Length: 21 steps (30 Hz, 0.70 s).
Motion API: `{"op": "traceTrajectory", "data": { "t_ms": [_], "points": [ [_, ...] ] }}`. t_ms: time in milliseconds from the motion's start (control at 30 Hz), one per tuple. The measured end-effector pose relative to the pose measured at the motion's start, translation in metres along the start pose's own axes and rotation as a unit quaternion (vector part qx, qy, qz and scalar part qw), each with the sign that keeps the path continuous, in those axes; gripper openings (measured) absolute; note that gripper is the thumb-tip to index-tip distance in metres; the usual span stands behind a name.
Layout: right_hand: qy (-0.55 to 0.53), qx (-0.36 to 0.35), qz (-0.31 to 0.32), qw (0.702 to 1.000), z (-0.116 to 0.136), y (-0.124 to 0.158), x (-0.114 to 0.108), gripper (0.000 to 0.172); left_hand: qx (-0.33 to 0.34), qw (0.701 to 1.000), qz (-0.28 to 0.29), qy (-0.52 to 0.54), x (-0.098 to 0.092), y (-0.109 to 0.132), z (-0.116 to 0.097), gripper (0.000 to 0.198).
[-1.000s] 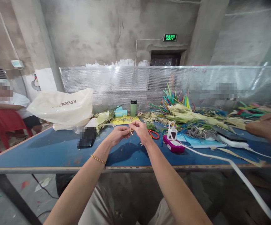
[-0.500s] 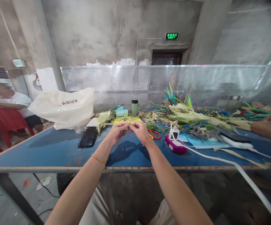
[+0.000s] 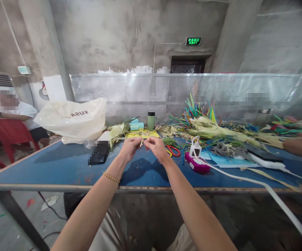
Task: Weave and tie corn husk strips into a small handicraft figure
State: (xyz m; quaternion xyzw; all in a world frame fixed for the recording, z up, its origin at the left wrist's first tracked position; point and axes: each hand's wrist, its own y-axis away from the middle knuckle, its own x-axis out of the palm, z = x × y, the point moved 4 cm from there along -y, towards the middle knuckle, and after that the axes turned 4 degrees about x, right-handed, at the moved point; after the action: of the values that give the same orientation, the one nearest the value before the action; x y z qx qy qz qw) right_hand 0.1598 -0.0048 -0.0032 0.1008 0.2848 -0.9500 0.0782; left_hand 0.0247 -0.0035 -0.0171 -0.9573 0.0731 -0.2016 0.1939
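Note:
Over the blue table, my left hand (image 3: pixel 130 147) pinches a thin pale-green husk strip (image 3: pixel 141 142) between thumb and fingers. Close on its right, the fingertips of my right hand (image 3: pixel 156 147) are pinched at the strip's other side. Most of the strip is hidden by the fingers. Just beyond my hands lies a yellow sheet (image 3: pixel 154 134) with small scraps on it. Red-orange-handled scissors (image 3: pixel 175 150) rest to the right of my right hand. A bundle of pale husks (image 3: pixel 205 125) lies further right.
A black phone (image 3: pixel 99 152) and a large cream bag (image 3: pixel 72 120) are on the left. A green bottle (image 3: pixel 151 121) stands behind. On the right are a purple box (image 3: pixel 197 164), a white cable (image 3: pixel 234 177) and another person's hand (image 3: pixel 301 145). Someone sits at far left.
The strip between my hands now points more upright and shows more. My right fingertips have shifted slightly. The whole view has moved a little.

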Motion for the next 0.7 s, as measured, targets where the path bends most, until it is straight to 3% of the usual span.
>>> {"op": "traceTrajectory", "data": {
  "t_ms": [233,600,700],
  "points": [
    [-0.042,0.003,-0.059,0.997,-0.003,0.000,-0.004,0.022,-0.033,0.998,0.044,0.035,0.003,0.002,0.000,0.027],
    [0.048,-0.016,-0.037,0.998,0.002,0.003,0.000,0.023,0.017,0.998,0.055,-0.029,0.003,0.001,-0.001,0.024],
    [0.046,-0.014,-0.088,0.995,0.006,0.004,-0.008,0.031,0.011,0.998,0.064,-0.023,0.005,0.001,-0.003,0.025]
  ]
}}
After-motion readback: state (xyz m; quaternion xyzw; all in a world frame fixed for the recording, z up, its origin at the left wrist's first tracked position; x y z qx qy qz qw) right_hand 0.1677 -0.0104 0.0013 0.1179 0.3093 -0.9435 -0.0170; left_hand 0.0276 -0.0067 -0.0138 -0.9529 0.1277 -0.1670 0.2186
